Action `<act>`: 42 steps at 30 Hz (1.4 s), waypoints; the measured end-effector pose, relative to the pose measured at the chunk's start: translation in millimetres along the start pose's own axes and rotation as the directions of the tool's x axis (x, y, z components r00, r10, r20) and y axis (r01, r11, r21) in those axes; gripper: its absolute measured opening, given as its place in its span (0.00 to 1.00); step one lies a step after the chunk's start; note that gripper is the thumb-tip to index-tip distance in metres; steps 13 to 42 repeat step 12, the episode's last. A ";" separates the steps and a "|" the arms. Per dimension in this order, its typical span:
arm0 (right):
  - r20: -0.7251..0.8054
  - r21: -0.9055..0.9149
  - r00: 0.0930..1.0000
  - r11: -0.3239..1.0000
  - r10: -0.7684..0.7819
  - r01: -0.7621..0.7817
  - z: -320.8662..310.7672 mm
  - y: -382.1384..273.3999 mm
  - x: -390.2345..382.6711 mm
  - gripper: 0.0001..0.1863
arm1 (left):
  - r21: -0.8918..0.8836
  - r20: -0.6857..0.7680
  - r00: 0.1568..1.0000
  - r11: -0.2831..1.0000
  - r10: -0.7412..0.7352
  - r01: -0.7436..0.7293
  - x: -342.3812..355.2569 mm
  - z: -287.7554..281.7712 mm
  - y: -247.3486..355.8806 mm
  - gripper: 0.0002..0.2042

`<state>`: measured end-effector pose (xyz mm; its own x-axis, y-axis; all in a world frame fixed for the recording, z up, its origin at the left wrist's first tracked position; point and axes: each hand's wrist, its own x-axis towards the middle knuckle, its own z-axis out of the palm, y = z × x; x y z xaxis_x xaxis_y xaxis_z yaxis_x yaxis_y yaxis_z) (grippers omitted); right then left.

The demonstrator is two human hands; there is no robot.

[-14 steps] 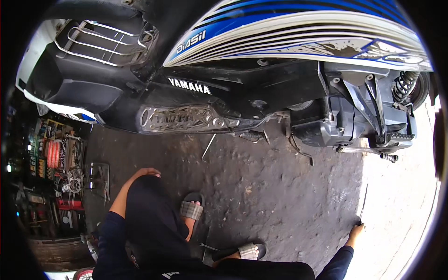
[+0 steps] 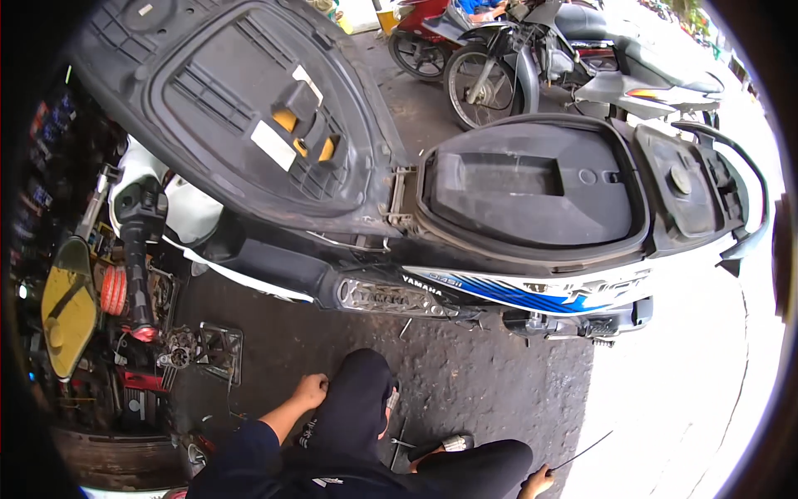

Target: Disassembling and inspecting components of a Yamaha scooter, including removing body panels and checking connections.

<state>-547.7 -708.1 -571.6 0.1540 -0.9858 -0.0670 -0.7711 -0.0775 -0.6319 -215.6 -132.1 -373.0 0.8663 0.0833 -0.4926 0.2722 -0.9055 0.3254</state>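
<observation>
My right hand (image 2: 538, 481), low on the right beside my knee, is closed round the end of a thin dark rod (image 2: 582, 449). The rod points up and right; its kind is too fine to make out. My left hand (image 2: 312, 390) is closed in a loose fist beside my left knee, with nothing seen in it. In front of me stands a white and blue scooter (image 2: 532, 293). Its seat (image 2: 224, 91) is tipped up, underside showing, over the black underseat compartment (image 2: 515, 204). Both hands are apart from the scooter.
A yellow-faced mirror (image 2: 66, 308) and handlebar grip (image 2: 141, 274) stick out on the left, before tool shelves. A metal stand (image 2: 221, 353) and cross-shaped tool (image 2: 401, 442) lie on the floor. Other motorcycles (image 2: 573, 75) stand behind, near a person's hand (image 2: 490, 12).
My view has lifted and swung, bringing in the raised seat, the compartment and the motorcycles behind. My left fingers have curled by the knee. My right hand still holds the rod, now tilted more.
</observation>
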 end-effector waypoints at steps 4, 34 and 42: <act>0.226 -0.083 0.969 0.989 -0.101 0.122 -95.8 -184.0 -81.0 0.19 | 0.112 -0.124 0.823 0.832 0.554 -0.543 -118.7 -129.9 157.0 0.23; 0.722 0.494 0.602 0.863 -0.341 -0.103 -165.5 -546.7 -104.1 0.12 | -0.195 -0.954 0.027 0.555 -0.297 -0.809 -118.4 -498.5 377.8 0.44; 0.722 0.494 0.602 0.863 -0.341 -0.103 -165.5 -546.7 -104.1 0.12 | -0.195 -0.954 0.027 0.555 -0.297 -0.809 -118.4 -498.5 377.8 0.44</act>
